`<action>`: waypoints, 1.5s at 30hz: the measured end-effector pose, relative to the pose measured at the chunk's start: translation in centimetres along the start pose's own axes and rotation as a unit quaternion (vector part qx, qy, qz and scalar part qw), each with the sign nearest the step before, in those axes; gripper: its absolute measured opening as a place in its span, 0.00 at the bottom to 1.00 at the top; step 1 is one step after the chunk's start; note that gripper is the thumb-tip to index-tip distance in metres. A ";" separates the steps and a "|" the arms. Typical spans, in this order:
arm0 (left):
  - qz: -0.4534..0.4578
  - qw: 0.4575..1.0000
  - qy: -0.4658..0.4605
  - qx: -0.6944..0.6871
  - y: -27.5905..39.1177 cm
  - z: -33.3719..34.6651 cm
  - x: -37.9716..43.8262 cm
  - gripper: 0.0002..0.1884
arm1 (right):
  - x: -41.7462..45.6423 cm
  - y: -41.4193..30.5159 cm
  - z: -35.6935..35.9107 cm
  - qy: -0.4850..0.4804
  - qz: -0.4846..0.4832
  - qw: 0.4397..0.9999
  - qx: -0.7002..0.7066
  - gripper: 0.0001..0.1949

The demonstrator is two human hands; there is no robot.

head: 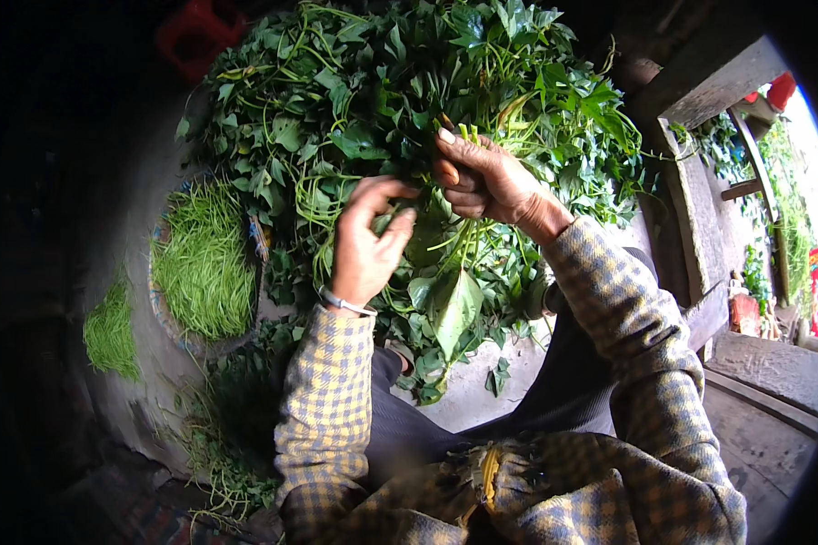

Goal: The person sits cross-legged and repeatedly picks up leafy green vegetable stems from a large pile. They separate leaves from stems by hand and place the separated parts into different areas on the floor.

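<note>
My right hand (pixel 480 178) grips a few leafy stems (pixel 469 246). Their cut ends stick up past the thumb, and a broad green leaf (pixel 458 310) hangs down below the fist. To its left is my left hand (pixel 373 235), fingers curled apart with nothing visible in them; a pale bangle (pixel 346 302) rings that wrist. Behind and beneath both hands spreads a big heap of leafy green vines (pixel 382 88), with lobed, pointed leaves resembling sweet potato.
On the left, a round basket (pixel 158 286) holds trimmed green stems (pixel 204 262). A smaller stem pile (pixel 111 330) lies on the floor beside it. A red plastic object (pixel 198 37) stands at the back left. A wooden door frame (pixel 688 204) rises at the right.
</note>
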State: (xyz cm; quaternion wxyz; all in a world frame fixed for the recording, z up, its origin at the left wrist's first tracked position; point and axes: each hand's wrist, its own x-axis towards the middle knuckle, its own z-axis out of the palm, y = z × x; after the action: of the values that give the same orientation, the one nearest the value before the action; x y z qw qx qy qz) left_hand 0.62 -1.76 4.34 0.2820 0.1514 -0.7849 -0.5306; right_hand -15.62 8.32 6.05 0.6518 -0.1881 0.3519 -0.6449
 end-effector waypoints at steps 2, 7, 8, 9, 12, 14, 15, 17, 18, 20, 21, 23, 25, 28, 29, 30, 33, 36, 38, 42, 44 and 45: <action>0.090 0.991 -0.041 0.095 -0.3 0.8 -0.2 0.10 | -0.1 0.3 0.0 -0.040 0.015 0.999 -0.004 0.18; 0.078 0.986 -0.120 0.080 -0.1 1.0 -0.2 0.07 | -0.2 0.2 -0.3 -0.051 0.006 0.999 0.016 0.18; 0.069 0.987 -0.126 0.071 -0.1 1.1 -0.2 0.06 | -0.2 0.2 -0.4 -0.049 0.004 0.999 0.016 0.18; 0.060 0.986 -0.128 0.089 0.1 1.1 -0.1 0.06 | -0.2 0.2 -0.4 -0.048 0.002 0.999 0.017 0.17; 0.048 0.983 -0.119 0.128 0.2 1.2 -0.1 0.05 | -0.3 0.2 -0.3 -0.039 0.002 0.999 0.018 0.17; -0.027 0.995 -0.083 0.045 -0.4 1.4 -0.5 0.04 | -0.3 0.3 -0.2 -0.025 0.008 1.000 0.016 0.17; -0.063 0.996 -0.064 0.004 -0.5 1.5 -0.4 0.04 | -0.4 0.1 -0.1 -0.019 0.009 1.000 0.014 0.17; -0.182 0.977 -0.048 -0.098 -0.7 0.7 -0.3 0.05 | -0.5 -0.1 -0.2 -0.023 -0.002 0.999 0.027 0.17; -0.192 0.972 -0.055 -0.125 -0.9 0.4 -0.3 0.05 | -0.4 0.0 -0.6 -0.027 -0.007 0.999 0.037 0.17; -0.185 0.966 -0.081 -0.164 -1.2 0.5 -0.4 0.06 | -0.4 -0.2 -0.9 -0.045 -0.015 0.997 0.058 0.17; -0.170 0.965 -0.100 -0.175 -1.2 0.9 -0.6 0.06 | -0.3 -0.2 -1.0 -0.043 -0.014 0.997 0.063 0.17; -0.164 0.959 -0.136 -0.184 -1.1 1.4 -0.9 0.09 | -0.3 -0.1 -1.1 -0.039 -0.013 0.996 0.075 0.17; -0.182 0.952 -0.176 -0.171 -1.5 1.4 -0.9 0.10 | -0.3 -0.3 -1.2 -0.036 -0.011 0.997 0.072 0.17; -0.190 0.944 -0.196 -0.182 -1.0 1.3 -0.9 0.10 | -0.3 -0.4 -1.4 -0.026 -0.022 0.997 0.069 0.17; -0.173 0.952 -0.201 -0.152 -1.2 1.3 -0.9 0.10 | -0.3 -0.4 -1.5 -0.024 -0.030 0.996 0.077 0.17; -0.156 0.959 -0.204 -0.121 -1.4 1.2 -0.9 0.09 | -0.2 -0.3 -1.6 -0.023 -0.036 0.995 0.086 0.16; -0.148 0.966 -0.198 -0.081 -1.6 1.2 -0.9 0.09 | 0.0 -0.2 -1.8 -0.025 -0.038 0.994 0.104 0.16; -0.169 0.965 -0.170 -0.103 -1.0 1.6 -0.9 0.08 | -0.1 -0.3 -1.7 -0.018 -0.035 0.993 0.110 0.16; -0.178 0.964 -0.140 -0.141 -0.9 2.0 -1.0 0.06 | 0.0 -0.2 -1.9 -0.022 -0.028 0.993 0.113 0.16; -0.244 0.913 -0.082 -0.316 -2.2 1.8 -1.1 0.05 | 0.1 0.0 -1.4 -0.025 -0.028 0.993 0.109 0.16; -0.277 0.882 -0.030 -0.379 -1.7 2.2 -1.3 0.05 | 0.2 0.1 -1.3 -0.031 -0.026 0.993 0.110 0.16; -0.281 0.870 -0.020 -0.404 -1.9 2.2 -1.4 0.06 | 0.3 0.0 -1.3 -0.038 -0.023 0.993 0.111 0.16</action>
State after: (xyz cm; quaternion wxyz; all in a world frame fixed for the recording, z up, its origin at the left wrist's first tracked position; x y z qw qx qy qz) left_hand 0.31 -0.09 1.59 0.1420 0.2273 -0.4315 -0.8614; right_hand -16.52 8.29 5.09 0.6666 -0.1468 0.2490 -0.6871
